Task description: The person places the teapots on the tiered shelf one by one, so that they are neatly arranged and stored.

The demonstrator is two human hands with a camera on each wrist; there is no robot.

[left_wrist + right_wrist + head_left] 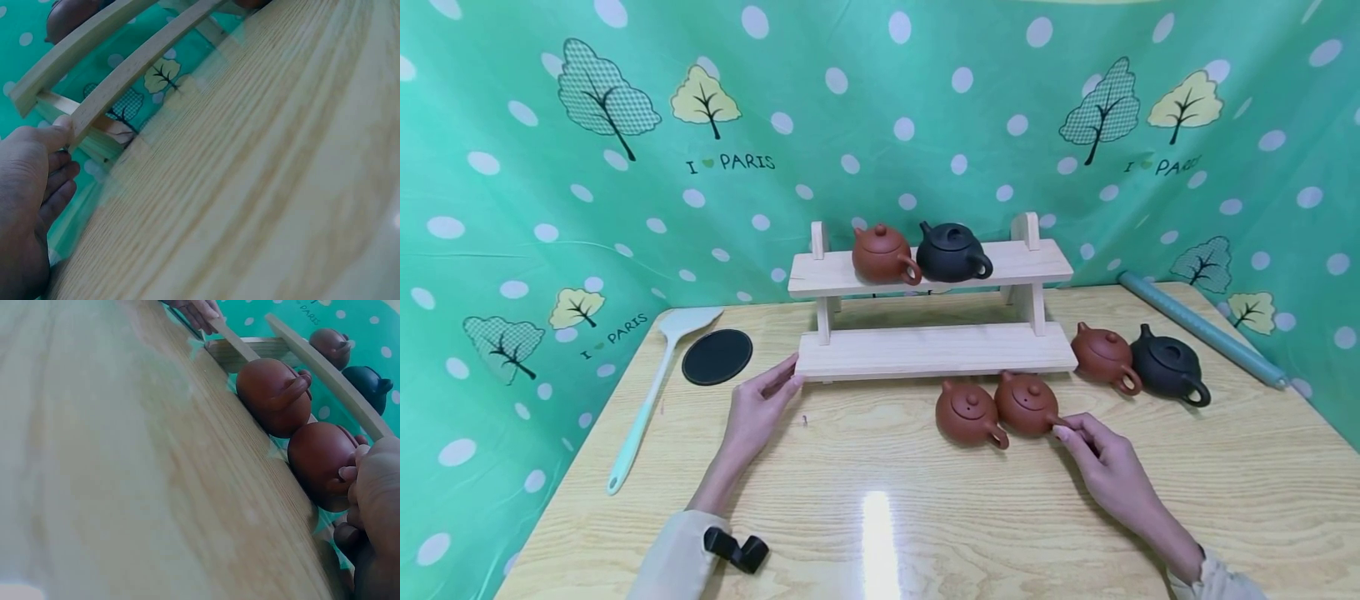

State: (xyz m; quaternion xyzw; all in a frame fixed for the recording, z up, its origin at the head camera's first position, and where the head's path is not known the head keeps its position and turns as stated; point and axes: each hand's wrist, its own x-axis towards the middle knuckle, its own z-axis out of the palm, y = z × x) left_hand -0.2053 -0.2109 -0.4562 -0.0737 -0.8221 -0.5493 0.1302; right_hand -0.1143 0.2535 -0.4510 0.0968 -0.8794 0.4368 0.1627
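Just ahead of the right hand (1112, 477) stands a brown teapot (1026, 404), its handle (1057, 422) in a nearly closed pinch: probably light, smooth, breakable, best held there. The left hand (757, 412), half-curled, grips the shelf (925, 351).

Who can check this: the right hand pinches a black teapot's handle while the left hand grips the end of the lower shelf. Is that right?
Not quite: the head view shows the teapot is brown, not black. The right hand pinches its handle; the left hand grips the lower shelf's end.
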